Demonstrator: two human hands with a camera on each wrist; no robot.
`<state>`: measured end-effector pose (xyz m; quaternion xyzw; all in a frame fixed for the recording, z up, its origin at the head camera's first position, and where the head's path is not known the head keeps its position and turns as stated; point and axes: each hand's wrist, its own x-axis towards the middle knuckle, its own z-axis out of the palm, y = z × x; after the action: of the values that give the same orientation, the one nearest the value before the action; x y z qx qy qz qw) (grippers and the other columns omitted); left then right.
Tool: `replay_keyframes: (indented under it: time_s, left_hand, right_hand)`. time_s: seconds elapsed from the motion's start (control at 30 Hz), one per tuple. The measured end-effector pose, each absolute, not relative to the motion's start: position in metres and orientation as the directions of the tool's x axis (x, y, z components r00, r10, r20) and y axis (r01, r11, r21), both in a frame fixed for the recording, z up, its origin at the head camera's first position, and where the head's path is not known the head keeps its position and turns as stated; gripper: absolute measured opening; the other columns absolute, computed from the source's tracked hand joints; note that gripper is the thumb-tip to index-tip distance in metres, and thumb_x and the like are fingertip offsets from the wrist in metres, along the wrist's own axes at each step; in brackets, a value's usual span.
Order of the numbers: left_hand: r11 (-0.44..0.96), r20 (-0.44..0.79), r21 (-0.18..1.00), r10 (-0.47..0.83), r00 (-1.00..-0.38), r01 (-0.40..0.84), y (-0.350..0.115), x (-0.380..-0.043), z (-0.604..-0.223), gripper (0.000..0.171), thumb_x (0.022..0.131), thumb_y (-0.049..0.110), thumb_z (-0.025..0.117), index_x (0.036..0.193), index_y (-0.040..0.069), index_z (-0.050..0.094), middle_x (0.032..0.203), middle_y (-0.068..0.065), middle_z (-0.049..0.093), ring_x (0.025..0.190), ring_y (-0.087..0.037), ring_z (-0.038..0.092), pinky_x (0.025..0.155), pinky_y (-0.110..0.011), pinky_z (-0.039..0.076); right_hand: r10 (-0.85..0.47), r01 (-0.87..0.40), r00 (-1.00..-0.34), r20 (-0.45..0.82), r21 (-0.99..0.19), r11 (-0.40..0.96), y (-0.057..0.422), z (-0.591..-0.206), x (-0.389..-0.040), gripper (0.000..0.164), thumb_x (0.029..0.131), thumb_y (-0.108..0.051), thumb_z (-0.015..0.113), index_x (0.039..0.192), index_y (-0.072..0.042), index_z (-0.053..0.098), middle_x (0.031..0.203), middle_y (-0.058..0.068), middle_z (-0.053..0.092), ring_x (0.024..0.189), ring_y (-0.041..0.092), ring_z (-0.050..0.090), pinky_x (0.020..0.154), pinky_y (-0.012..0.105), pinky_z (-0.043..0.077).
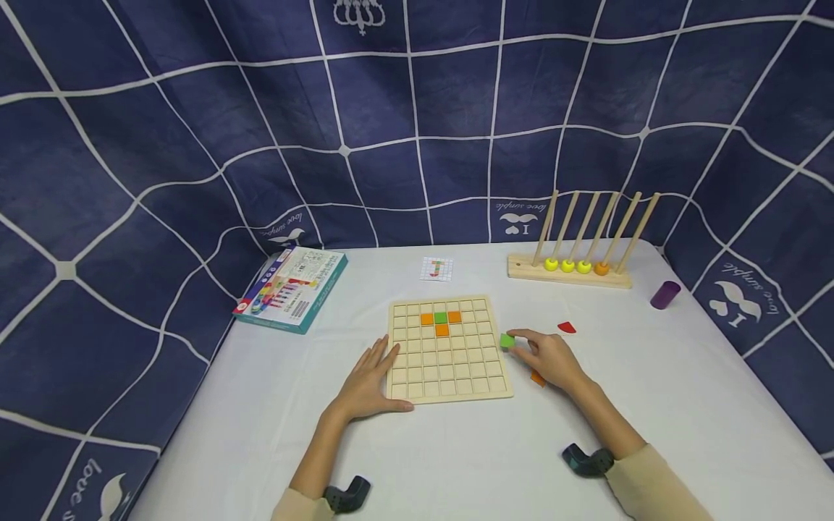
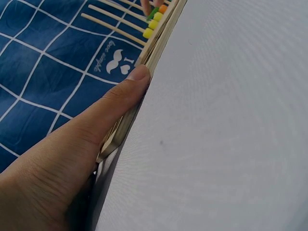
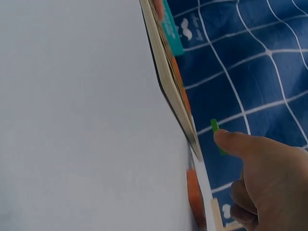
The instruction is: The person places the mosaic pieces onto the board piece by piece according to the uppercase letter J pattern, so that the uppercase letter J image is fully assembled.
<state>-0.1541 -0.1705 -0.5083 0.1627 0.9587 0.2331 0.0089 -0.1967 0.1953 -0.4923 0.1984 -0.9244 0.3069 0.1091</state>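
A square wooden grid board [image 1: 449, 376] lies on the white table. Near its top sit a green tile [image 1: 440, 318] with orange tiles on both sides, and one orange tile [image 1: 442, 330] below. My left hand [image 1: 363, 387] rests against the board's left and lower edges, fingers spread and thumb along the near side. Just off the board's right edge, my right hand [image 1: 552, 358] pinches a green square tile [image 1: 507, 340] between thumb and fingers; the right wrist view shows this tile [image 3: 214, 125] edge-on above the table. An orange piece [image 1: 538, 378] lies partly hidden beneath that hand.
Beyond the right hand lies a red piece [image 1: 567, 328]. Behind the board is a pattern card [image 1: 436, 269]. A wooden peg stand [image 1: 567, 272] with yellow and orange beads stands back right, near a purple cup [image 1: 665, 295]. A flat box [image 1: 292, 289] lies back left.
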Motion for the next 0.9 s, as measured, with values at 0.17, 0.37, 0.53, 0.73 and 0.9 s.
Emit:
replay_keyframes:
  time_s: [0.17,0.37,0.53,0.73,0.9]
  left_hand:
    - [0.840,0.066,0.443,0.317,-0.946,0.313,-0.170,-0.154,-0.509,0.121,0.047,0.081,0.060,0.142,0.014,0.025,0.151,-0.006,0.007,0.138,-0.020,0.005,0.112,-0.038,0.008]
    - [0.839,0.078,0.444,0.314,-0.946,0.316,-0.169,-0.153,-0.510,0.122,0.046,0.082,0.058,0.142,0.014,0.026,0.151,-0.006,0.008,0.138,-0.021,0.007,0.112,-0.038,0.009]
    - [0.826,0.105,0.453,0.323,-0.941,0.334,-0.169,-0.153,-0.510,0.121,0.047,0.081,0.060,0.141,0.012,0.028,0.150,-0.009,0.011,0.138,-0.023,0.009,0.111,-0.041,0.011]
    - [0.839,0.077,0.441,0.319,-0.945,0.319,-0.171,-0.154,-0.510,0.121,0.047,0.082,0.059,0.142,0.016,0.025,0.151,-0.005,0.008,0.138,-0.018,0.005,0.112,-0.037,0.009]
    - [0.837,0.080,0.442,0.323,-0.943,0.324,-0.171,-0.154,-0.511,0.121,0.047,0.082,0.058,0.143,0.016,0.025,0.151,-0.006,0.008,0.138,-0.019,0.005,0.111,-0.039,0.010]
  right_hand:
    - [-0.348,-0.482,-0.874,0.339,-0.519,0.706,0.172,-0.494,-0.199,0.029,0.080,-0.030,0.067,0.107,-0.021,0.066,0.044,-0.014,0.025,0.041,0.000,0.017,0.037,0.018,0.018]
    - [-0.404,-0.521,-0.853,0.330,-0.530,0.669,0.145,-0.493,-0.205,0.031,0.081,-0.031,0.066,0.110,-0.019,0.065,0.044,-0.014,0.028,0.040,0.000,0.021,0.038,0.018,0.019]
    - [-0.446,-0.558,-0.830,0.336,-0.527,0.641,0.127,-0.493,-0.211,0.032,0.083,-0.032,0.064,0.112,-0.018,0.064,0.043,-0.015,0.027,0.039,-0.001,0.019,0.037,0.017,0.020]
    - [-0.476,-0.582,-0.813,0.336,-0.516,0.629,0.108,-0.496,-0.220,0.034,0.084,-0.034,0.061,0.114,-0.018,0.063,0.041,-0.013,0.027,0.038,0.000,0.016,0.036,0.017,0.022]
    - [-0.478,-0.560,-0.826,0.299,-0.535,0.633,0.097,-0.499,-0.227,0.033,0.084,-0.036,0.061,0.112,-0.018,0.064,0.040,-0.013,0.028,0.037,0.001,0.018,0.037,0.018,0.026]
